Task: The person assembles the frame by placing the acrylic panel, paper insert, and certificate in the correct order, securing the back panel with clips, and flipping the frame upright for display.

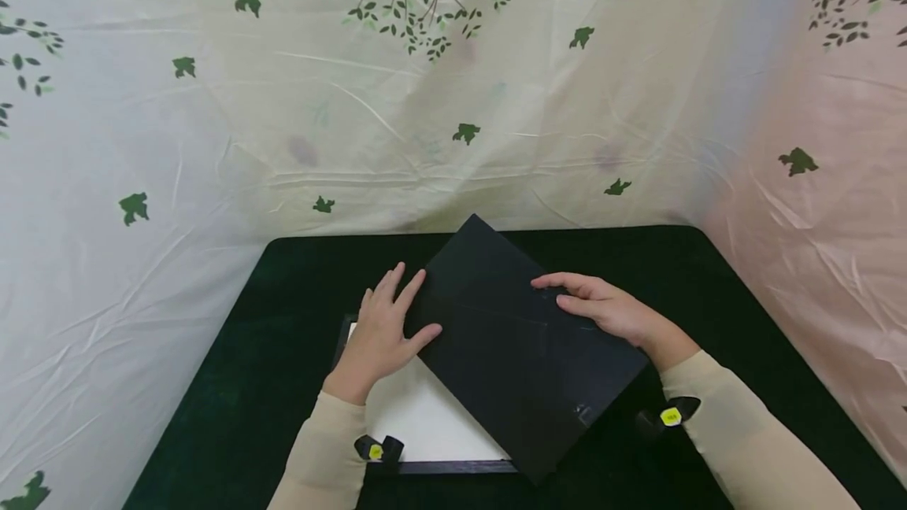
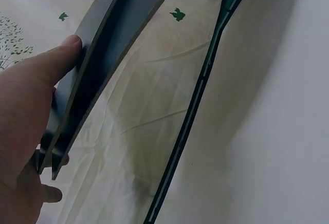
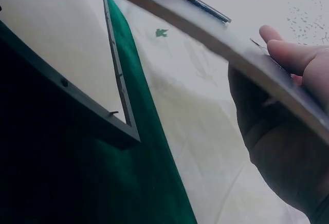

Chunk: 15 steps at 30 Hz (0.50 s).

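A black picture-frame backing board (image 1: 489, 384) is held tilted and turned cornerwise above a dark picture frame (image 1: 453, 467). My left hand (image 1: 383, 341) grips the board's left edge, thumb on its upper face and fingers spread past the edge. In the left wrist view, the thumb presses near a second dark strip or flap (image 2: 95, 49) that stands slightly apart from the board. My right hand (image 1: 609, 309) holds the upper right edge, with part of the hand under the board in the right wrist view. A white surface (image 1: 418, 415) shows inside the frame, partly hidden by the board.
The frame lies face down on a table with dark green cloth (image 1: 234, 384). Small tabs (image 3: 113, 113) stick out along the frame's inner edge. Pale curtains (image 1: 397, 132) with green leaf prints hang behind and beside the table.
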Available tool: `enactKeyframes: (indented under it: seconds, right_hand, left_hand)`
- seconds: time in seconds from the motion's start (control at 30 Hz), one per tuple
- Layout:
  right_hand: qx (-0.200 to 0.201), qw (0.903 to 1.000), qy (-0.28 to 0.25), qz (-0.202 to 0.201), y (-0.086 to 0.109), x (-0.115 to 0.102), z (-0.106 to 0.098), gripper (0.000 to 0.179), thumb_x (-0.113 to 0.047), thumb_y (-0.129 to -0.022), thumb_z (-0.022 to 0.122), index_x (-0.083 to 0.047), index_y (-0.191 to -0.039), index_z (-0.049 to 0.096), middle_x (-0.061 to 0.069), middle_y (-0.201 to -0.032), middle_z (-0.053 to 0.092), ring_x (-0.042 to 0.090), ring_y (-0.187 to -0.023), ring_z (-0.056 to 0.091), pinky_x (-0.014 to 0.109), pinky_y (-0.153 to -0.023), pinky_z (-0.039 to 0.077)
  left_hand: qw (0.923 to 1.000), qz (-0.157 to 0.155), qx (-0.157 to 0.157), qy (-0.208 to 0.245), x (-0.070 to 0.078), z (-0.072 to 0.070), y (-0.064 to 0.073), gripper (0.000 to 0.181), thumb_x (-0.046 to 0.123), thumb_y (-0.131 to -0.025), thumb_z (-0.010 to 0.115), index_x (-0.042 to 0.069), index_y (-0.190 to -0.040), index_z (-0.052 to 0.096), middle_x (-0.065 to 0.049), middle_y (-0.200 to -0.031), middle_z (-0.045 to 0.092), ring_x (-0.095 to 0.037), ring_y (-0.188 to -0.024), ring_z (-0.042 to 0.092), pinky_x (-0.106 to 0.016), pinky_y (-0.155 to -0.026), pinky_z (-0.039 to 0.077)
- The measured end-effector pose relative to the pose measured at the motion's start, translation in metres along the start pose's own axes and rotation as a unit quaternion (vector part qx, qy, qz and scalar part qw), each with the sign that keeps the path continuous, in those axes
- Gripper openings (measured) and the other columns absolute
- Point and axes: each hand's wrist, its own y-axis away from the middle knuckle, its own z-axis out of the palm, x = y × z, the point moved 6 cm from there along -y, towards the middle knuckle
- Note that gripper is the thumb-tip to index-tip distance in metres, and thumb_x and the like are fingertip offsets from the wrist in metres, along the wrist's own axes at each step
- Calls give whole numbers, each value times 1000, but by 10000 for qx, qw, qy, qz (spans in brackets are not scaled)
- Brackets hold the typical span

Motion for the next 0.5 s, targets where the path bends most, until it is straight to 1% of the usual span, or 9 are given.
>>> enactKeyframes:
  seconds: [0.07,0.1,0.17,0.23,0.3,0.37,0.43,0.5]
  right_hand:
    - [-95,9999,120,-21,-3,-2,2,42,-17,-105,39,-7,-146,37,16,-142,46,29,-121,54,38,-94,49]
    - [-138,9998,123,-23,-4,-2,4,42,-17,-105,39,-6,-146,37,17,-142,46,29,-121,54,39,-93,49]
    - [-186,9997,170,-35,-6,-3,5,42,-16,-105,39,-6,-146,37,18,-141,47,29,-121,54,39,-93,49]
    - [-155,9992,354,-62,-8,-3,6,41,-15,-105,40,-6,-145,39,16,-141,47,27,-122,53,36,-95,48]
    - [-87,9984,556,-85,-9,-4,6,40,-15,-105,41,-7,-144,41,14,-143,46,23,-124,51,33,-97,46]
    - [-72,9976,679,-121,-11,-5,6,40,-14,-104,41,-7,-144,42,14,-143,45,22,-125,50,31,-97,45]
    - [-56,9972,739,-113,-12,-6,6,40,-15,-104,41,-7,-143,42,14,-143,45,23,-126,49,30,-98,44]
    - [16,9964,848,-82,-14,-6,6,39,-17,-104,43,-9,-143,44,12,-144,45,24,-128,46,28,-100,42]
  left_hand:
    - [10000,38,-9,-5,1,1,1,81,60,-88,57,25,-153,26,-14,-153,31,-33,-137,33,-61,-107,26]
    - [10000,54,-10,-15,1,1,1,81,61,-88,56,25,-153,25,-13,-149,36,-33,-132,40,-58,-105,31]
    - [10000,68,-7,11,2,1,1,81,63,-87,55,27,-154,25,-13,-142,43,-30,-120,50,-52,-100,40]
    - [10000,81,3,8,2,1,1,82,65,-87,54,27,-154,24,-12,-134,47,-27,-108,55,-45,-93,47]
    - [9999,113,70,50,3,0,1,82,64,-87,55,27,-153,25,-11,-127,49,-23,-97,57,-40,-84,52]
    - [9998,141,148,62,4,0,0,83,63,-86,58,26,-153,26,-11,-123,50,-20,-89,56,-35,-76,53]
    - [9996,135,221,60,3,-1,0,84,62,-85,60,25,-153,27,-11,-118,49,-17,-81,53,-30,-68,51]
    - [9995,100,291,-6,2,-1,1,86,62,-84,62,25,-153,26,-10,-114,49,-14,-73,49,-26,-60,46]
